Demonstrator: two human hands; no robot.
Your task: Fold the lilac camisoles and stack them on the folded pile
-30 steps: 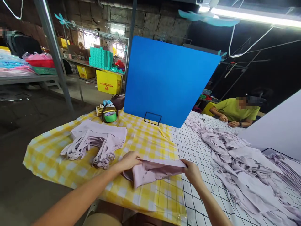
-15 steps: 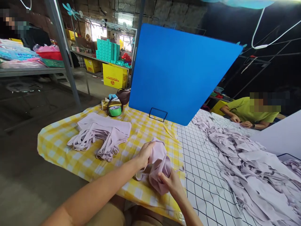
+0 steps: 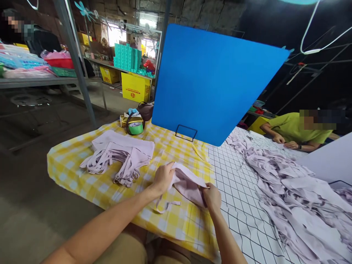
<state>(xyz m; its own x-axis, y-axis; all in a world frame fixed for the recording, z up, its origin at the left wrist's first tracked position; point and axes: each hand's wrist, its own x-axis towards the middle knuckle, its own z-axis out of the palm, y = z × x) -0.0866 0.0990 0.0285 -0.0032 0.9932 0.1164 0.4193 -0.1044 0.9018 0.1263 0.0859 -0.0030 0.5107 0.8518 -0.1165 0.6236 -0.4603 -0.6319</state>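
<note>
A pale lilac strapped garment [image 3: 189,183], perhaps a camisole or bra top, is stretched between my hands just above the checked cloth. My left hand [image 3: 164,178] is closed on its left end, and my right hand [image 3: 213,198] pinches its right edge. One thin strap [image 3: 167,208] hangs down onto the cloth below my left hand. To the left lies a neat stack of matching lilac garments [image 3: 123,146], their straps bunched toward me. The exact cut of the held piece is partly hidden by its folds.
A yellow checked cloth [image 3: 101,190] covers my table. Upright behind it stands a blue board [image 3: 214,84], with green tape [image 3: 135,128] to its left. A long heap of lilac garments [image 3: 297,194] lies on the white grid cloth [image 3: 233,220]. A co-worker [image 3: 294,128] sits at the far right.
The bunched garment has been spread out between my hands. My right hand has moved right and slightly up, and my left hand has shifted a little left. A strap end now shows on the cloth.
</note>
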